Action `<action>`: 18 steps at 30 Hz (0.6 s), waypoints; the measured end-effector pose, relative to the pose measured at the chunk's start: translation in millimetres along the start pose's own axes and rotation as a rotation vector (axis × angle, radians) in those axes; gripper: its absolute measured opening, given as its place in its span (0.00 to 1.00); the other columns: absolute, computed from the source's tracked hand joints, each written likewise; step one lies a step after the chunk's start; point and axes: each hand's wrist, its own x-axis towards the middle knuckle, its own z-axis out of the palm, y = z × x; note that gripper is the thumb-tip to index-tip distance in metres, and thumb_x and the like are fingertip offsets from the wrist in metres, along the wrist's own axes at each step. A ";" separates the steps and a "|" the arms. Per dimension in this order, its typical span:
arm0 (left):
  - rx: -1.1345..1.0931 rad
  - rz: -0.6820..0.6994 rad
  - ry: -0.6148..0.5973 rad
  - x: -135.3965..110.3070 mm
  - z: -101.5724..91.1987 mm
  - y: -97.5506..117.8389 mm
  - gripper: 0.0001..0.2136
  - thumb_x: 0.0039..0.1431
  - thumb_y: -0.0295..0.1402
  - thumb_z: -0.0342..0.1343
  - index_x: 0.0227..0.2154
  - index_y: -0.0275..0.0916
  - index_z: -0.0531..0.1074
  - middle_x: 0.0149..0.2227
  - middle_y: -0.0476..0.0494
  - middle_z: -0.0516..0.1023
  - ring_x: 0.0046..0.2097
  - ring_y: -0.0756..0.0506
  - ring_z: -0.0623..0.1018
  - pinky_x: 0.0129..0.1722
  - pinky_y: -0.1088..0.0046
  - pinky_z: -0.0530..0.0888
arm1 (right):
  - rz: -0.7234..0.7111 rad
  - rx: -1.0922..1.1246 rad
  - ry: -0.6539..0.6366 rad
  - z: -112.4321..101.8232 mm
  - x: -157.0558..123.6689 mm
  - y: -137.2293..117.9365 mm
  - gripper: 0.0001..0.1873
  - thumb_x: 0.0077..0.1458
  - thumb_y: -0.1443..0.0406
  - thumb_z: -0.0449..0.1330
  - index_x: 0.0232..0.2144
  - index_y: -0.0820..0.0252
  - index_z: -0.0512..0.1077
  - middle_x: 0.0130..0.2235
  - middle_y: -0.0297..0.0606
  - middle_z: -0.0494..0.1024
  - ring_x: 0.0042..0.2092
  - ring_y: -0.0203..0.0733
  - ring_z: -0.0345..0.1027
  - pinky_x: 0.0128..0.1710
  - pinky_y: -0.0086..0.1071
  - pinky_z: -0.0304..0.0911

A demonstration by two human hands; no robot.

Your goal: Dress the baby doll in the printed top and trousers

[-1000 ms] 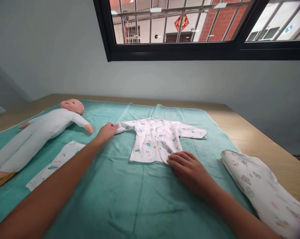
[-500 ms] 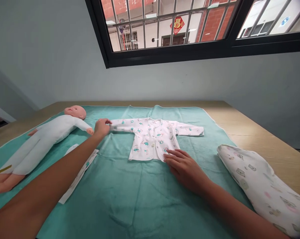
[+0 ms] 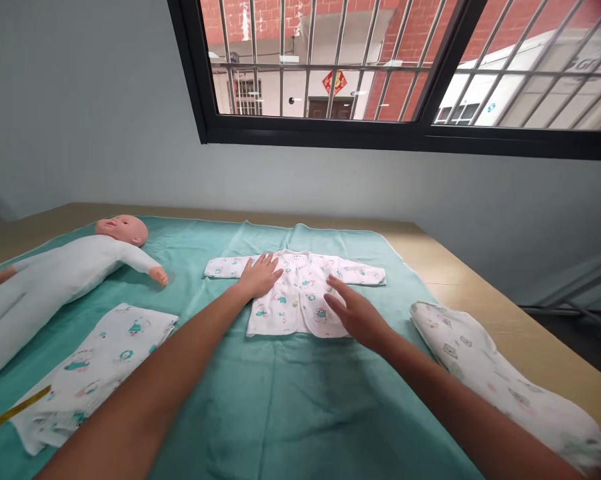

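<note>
A small white baby shirt (image 3: 300, 297) with teal prints lies spread flat on a teal towel (image 3: 260, 400), sleeves out to both sides. My left hand (image 3: 258, 275) rests flat on the shirt's left chest, fingers stretched out. My right hand (image 3: 353, 312) lies flat on the shirt's right front, fingers apart. Neither hand holds anything.
A baby doll (image 3: 55, 273) in a white suit lies at the left. Folded printed cloth (image 3: 88, 370) with a yellow tape lies at the near left. A rolled printed cloth (image 3: 485, 373) sits at the right on the wooden table (image 3: 480, 300). A grey wall and barred window stand behind.
My left hand has left the sleeve end and moved right onto the shirt's chest. My right hand slid up from the hem onto the shirt front. The view has shifted.
</note>
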 end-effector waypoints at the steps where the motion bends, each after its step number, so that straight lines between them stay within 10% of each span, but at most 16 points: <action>1: 0.002 -0.004 0.009 0.4 3.7 -1.7 0.28 0.69 0.46 0.32 0.67 0.42 0.52 0.72 0.39 0.44 0.72 0.38 0.44 0.66 0.45 0.45 | -0.020 -0.032 0.013 -0.9 16.8 0.7 0.29 0.66 0.50 0.47 0.63 0.57 0.63 0.66 0.44 0.61 0.67 0.50 0.55 0.64 0.48 0.56; 3: 0.012 -0.010 0.017 -0.5 7.7 -5.8 0.28 0.69 0.46 0.31 0.68 0.44 0.52 0.72 0.42 0.44 0.72 0.39 0.44 0.67 0.46 0.43 | -0.017 -0.180 0.042 -2.9 51.2 8.6 0.27 0.67 0.54 0.46 0.63 0.60 0.62 0.68 0.44 0.59 0.68 0.47 0.51 0.66 0.42 0.50; 7: 0.024 -0.027 0.021 -2.4 7.9 -8.8 0.28 0.69 0.47 0.30 0.68 0.45 0.52 0.72 0.43 0.44 0.72 0.39 0.45 0.67 0.45 0.44 | 0.424 -0.464 0.142 -11.9 93.6 44.7 0.26 0.66 0.57 0.47 0.57 0.68 0.65 0.60 0.58 0.67 0.62 0.56 0.57 0.57 0.47 0.58; 18: -0.088 -0.155 0.143 -2.8 9.0 -10.9 0.30 0.69 0.46 0.29 0.68 0.41 0.52 0.72 0.39 0.47 0.71 0.39 0.50 0.67 0.44 0.45 | 0.593 -0.685 0.155 -21.3 84.2 91.5 0.23 0.65 0.53 0.47 0.50 0.64 0.66 0.52 0.55 0.69 0.55 0.56 0.61 0.48 0.44 0.58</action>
